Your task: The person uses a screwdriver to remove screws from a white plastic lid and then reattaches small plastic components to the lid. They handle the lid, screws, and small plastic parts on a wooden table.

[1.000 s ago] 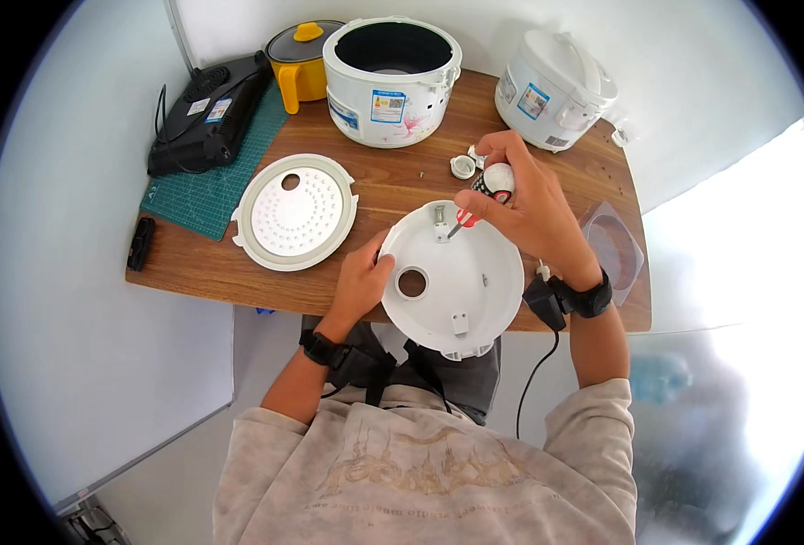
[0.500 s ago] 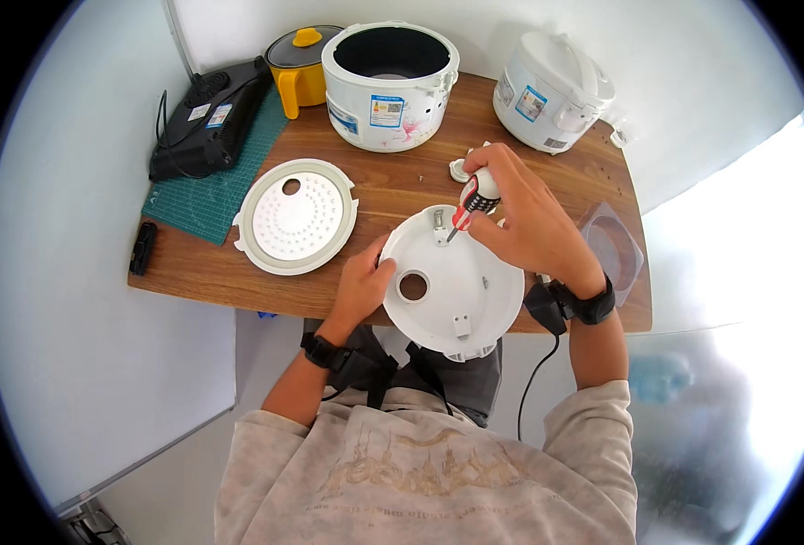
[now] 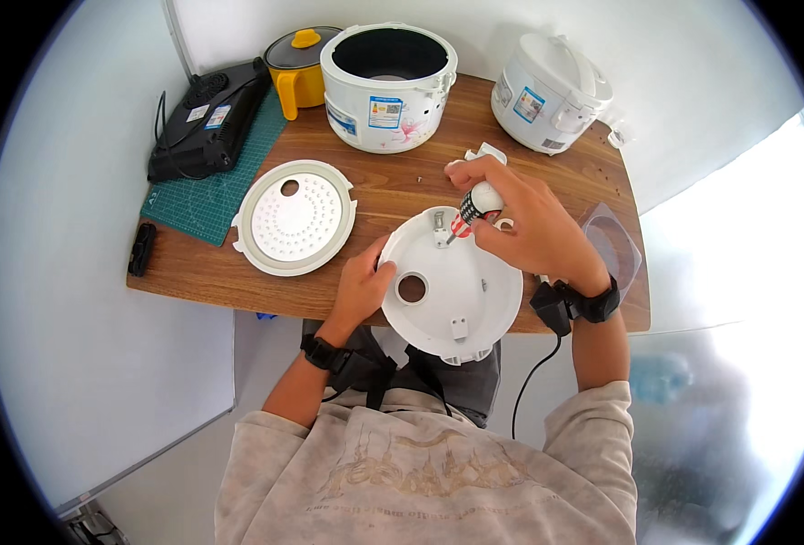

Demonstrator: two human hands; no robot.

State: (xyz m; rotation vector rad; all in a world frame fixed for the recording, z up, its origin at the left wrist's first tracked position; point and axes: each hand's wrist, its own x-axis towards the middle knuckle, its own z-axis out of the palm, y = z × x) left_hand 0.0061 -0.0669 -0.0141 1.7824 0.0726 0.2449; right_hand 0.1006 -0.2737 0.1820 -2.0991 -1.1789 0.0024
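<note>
1. One open rice cooker (image 3: 388,98) shows a dark inside; a closed rice cooker (image 3: 554,91) and lidded yellow pot (image 3: 309,89) hide their contents.
2. White lid shell (image 3: 459,289) lies over the edge of the table (image 3: 388,186) — left hand (image 3: 363,283) pinching its rim, some fingers hidden.
3. Right hand (image 3: 536,222) has fingers curled round a screwdriver (image 3: 481,203) — tip hard to see from here.

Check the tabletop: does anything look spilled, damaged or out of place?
No obvious damage stands out. One oddity: a tiny loose piece lies alone on the wooden table in front of the open white cooker, too small to identify. The round white shell in the left hand also juts past the table's front edge.
</note>
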